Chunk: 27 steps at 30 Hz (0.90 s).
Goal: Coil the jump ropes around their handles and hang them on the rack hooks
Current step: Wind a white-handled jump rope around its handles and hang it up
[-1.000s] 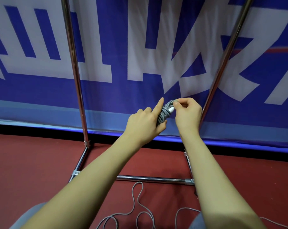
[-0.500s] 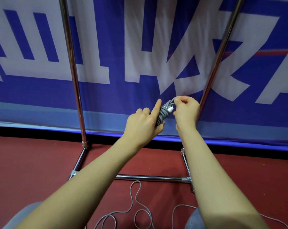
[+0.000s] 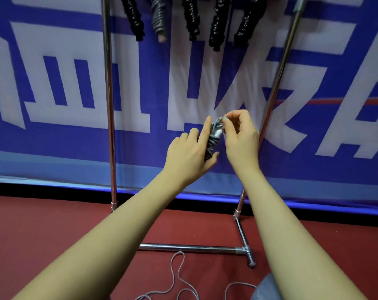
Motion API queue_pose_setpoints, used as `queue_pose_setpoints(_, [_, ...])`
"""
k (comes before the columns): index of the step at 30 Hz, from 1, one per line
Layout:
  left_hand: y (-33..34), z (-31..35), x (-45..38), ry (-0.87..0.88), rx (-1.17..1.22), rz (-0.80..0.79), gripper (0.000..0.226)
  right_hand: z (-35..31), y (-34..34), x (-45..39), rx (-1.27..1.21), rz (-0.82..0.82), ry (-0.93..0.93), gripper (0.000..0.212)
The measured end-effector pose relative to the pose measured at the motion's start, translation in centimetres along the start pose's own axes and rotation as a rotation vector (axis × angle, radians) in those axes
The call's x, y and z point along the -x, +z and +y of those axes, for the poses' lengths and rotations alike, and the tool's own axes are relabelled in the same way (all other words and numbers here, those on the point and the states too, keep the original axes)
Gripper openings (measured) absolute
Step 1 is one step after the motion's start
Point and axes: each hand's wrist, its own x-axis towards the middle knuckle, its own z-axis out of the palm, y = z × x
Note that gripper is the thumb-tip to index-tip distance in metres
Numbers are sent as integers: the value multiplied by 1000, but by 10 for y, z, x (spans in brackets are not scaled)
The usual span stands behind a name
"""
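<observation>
Both hands meet in front of the rack, between its two upright poles. The left hand [image 3: 189, 158] grips a grey jump rope bundle [image 3: 214, 137], cord wound tightly round its handles, with the thumb curled under the lower end and the forefinger stretched straight up along its side. The right hand [image 3: 241, 135] pinches the top of the same bundle, thumb and fingertips closed on a loop of grey cord just above a white handle tip. The bundle stands nearly upright, tilted a little to the right at its top, held in the air well above the red floor [image 3: 43, 234].

The chrome rack [image 3: 107, 100] stands against a blue and white banner [image 3: 54, 87]. Along the top edge of the view, several coiled ropes [image 3: 216, 24] hang between the poles, most black, one grey. On the floor near the rack's bottom bar, a loose grey cord [image 3: 176, 269] lies in wavy loops.
</observation>
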Motion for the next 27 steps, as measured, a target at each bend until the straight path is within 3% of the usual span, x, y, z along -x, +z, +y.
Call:
queue_pose_setpoints(13, [-67, 32, -125, 16, 52, 116, 78, -76, -47, -118, 11, 110, -79, 8])
queue_pose_setpoints(27, [-13, 29, -295, 135, 54, 315, 75, -47, -56, -293, 80, 291, 20, 7])
